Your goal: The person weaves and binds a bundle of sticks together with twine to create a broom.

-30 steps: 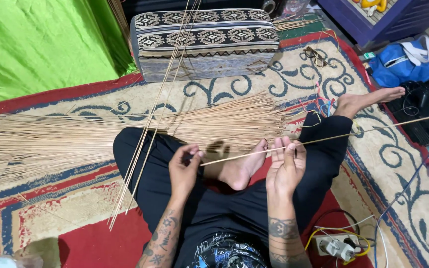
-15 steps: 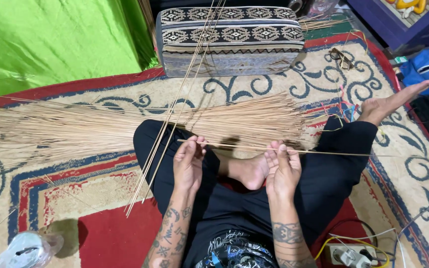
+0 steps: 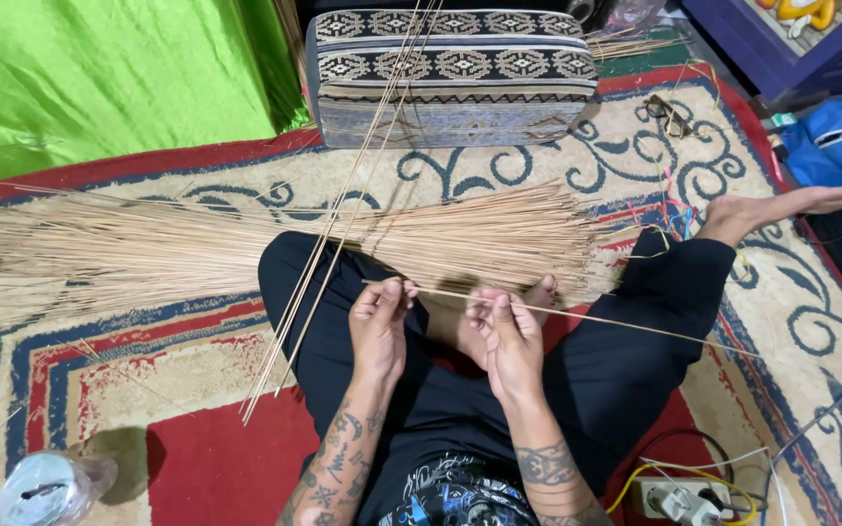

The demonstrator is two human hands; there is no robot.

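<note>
I sit cross-legged on a patterned carpet. My left hand (image 3: 379, 323) and my right hand (image 3: 505, 334) both pinch one thin pale stick (image 3: 626, 325) that runs from my left fingers off to the right over my knee. A big bundle of the same thin sticks (image 3: 246, 248) lies across the carpet just beyond my legs. A few longer sticks (image 3: 343, 209) lean from my left thigh up toward a patterned cushion (image 3: 450, 73).
A green cloth (image 3: 99, 78) lies at the far left. A clear plastic bottle (image 3: 36, 487) sits at the lower left. A power strip with cables (image 3: 679, 497) lies at the lower right. A blue bag (image 3: 830, 141) and a purple box (image 3: 791, 34) are at the right.
My hands have come closer together along the stick, and the right one has slid left. The stick's long end now points down to the right. My view shifted slightly.
</note>
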